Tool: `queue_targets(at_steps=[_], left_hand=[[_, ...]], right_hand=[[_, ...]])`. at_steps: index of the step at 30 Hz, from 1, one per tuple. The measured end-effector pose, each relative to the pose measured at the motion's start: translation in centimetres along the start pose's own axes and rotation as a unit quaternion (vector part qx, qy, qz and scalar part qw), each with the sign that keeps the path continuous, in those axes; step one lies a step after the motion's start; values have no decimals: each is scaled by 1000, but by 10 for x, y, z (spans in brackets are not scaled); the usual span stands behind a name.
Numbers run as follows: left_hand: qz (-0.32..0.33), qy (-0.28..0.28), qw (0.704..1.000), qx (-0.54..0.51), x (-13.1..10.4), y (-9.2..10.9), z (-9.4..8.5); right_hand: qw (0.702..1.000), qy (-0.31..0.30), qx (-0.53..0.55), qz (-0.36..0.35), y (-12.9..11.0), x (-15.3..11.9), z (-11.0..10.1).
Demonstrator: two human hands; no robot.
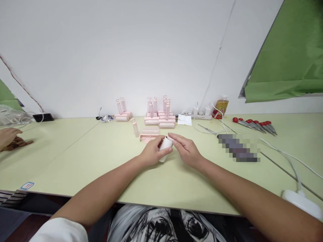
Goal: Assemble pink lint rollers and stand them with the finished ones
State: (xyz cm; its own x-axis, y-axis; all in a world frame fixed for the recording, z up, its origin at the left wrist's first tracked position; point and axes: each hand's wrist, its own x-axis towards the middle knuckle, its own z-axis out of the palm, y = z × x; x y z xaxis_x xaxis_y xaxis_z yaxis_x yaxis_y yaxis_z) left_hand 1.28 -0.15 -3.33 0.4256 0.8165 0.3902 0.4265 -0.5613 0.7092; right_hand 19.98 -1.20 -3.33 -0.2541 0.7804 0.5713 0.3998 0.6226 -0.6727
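A white paper roll (165, 148), like a lint roller refill, is tilted above the table with its top leaning right. My left hand (153, 151) is wrapped around its side, thumb across the front. At its upper end sits a pink end piece (170, 137). My right hand (188, 149) has that end between its fairly straight fingers and thumb, which partly cover it. Just behind my hands lies an open pink case (149, 130) with a clear-looking lid. A pink handle (135, 128) with a loop on top stands upright to its left.
Pink cases (166, 125) with upright handles stand in groups along the wall. To the right are a power strip (202, 117), a bottle (222, 107), red-capped tools (254, 125), cables and a blurred dark object (236, 148). Another person's hand (8, 136) is at far left.
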Motion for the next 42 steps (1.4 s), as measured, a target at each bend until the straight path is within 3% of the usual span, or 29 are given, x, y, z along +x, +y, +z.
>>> queue_targets(at_steps=[12, 20, 28, 34, 38, 42], left_hand=[[14, -24, 1000, 14, -1, 8, -3], [16, -8, 1000, -1, 0, 6, -2], [-1, 22, 1000, -22, 2, 4, -5], [2, 9, 1000, -21, 1, 5, -5], [-10, 22, 999, -48, 1, 8, -6], [-18, 48, 994, -97, 3, 9, -6]], right_hand=[[1000, 8, 3, -18, -1, -2, 2], [1000, -7, 7, -22, 1, -1, -2], [995, 81, 25, -61, -7, -1, -8], [992, -110, -21, -54, -10, -1, -11], [997, -70, 9, -34, -9, -1, -9], [993, -108, 53, 11, -5, -1, -5]])
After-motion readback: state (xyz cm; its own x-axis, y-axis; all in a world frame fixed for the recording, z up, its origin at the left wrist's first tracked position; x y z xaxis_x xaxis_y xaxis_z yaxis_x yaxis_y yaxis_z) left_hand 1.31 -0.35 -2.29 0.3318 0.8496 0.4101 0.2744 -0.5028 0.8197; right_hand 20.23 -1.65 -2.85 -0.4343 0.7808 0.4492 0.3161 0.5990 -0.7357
